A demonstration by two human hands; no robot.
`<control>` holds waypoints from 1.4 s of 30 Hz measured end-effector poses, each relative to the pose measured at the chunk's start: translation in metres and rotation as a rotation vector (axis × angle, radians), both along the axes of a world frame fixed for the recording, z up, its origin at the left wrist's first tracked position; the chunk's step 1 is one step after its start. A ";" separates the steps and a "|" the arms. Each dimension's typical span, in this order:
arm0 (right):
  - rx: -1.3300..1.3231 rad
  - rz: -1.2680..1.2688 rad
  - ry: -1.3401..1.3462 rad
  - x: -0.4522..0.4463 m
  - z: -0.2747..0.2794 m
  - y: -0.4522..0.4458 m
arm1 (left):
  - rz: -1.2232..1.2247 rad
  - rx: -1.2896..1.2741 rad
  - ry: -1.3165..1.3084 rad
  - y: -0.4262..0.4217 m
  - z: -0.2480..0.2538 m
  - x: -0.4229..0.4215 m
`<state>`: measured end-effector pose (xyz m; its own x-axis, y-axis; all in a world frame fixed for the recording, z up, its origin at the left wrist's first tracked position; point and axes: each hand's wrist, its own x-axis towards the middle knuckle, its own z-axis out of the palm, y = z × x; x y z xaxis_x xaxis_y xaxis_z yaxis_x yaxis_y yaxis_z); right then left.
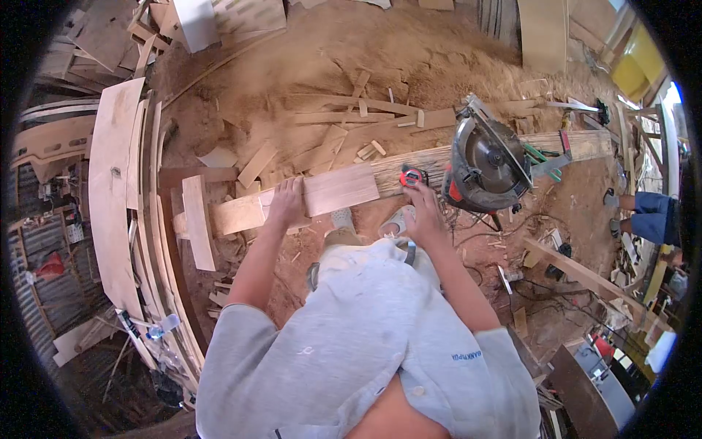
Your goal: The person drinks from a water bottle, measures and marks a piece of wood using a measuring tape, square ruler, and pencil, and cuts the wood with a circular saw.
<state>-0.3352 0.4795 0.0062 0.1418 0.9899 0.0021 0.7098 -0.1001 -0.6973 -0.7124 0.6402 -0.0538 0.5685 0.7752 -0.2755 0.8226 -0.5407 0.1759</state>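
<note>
A short pale wooden board (pixel 342 189) lies along the top of a long, rough-edged plank (pixel 409 164). My left hand (pixel 287 203) lies across the board's left end, its fingers reaching over the far edge. A red and black tape measure (pixel 412 177) is in the fingers of my right hand (pixel 424 208), just off the board's right end. Farther right, a circular saw (pixel 491 157) with its round blade showing rests on the long plank. At the plank's left end a thin wooden strip (pixel 197 223) lies crosswise.
Tall boards (pixel 117 190) lean at the left. Offcuts (pixel 257 162) and sawdust cover the ground beyond the plank. Cables (pixel 537 289) run over the dirt at the right, near a long timber (pixel 585 274). Another person's legs in blue shorts (pixel 653 218) show at the far right.
</note>
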 end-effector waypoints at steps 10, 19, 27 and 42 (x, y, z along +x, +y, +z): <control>-0.017 -0.278 -0.459 0.004 -0.101 0.053 | -0.039 0.051 -0.046 0.002 -0.017 -0.014; 0.155 -0.226 -0.440 -0.034 -0.045 0.037 | -0.061 0.053 -0.023 0.004 -0.009 -0.007; 0.265 -0.412 -0.471 -0.036 0.025 -0.023 | -0.071 0.034 -0.042 0.007 -0.010 -0.006; -0.272 -0.224 -0.856 0.114 -0.050 -0.022 | -0.002 -0.038 -0.046 0.005 -0.009 -0.002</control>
<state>-0.2213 0.4580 -0.0442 0.3871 0.9214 -0.0340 0.9164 -0.3805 0.1240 -0.7144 0.6449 -0.0626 0.5825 0.7638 -0.2779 0.8122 -0.5343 0.2342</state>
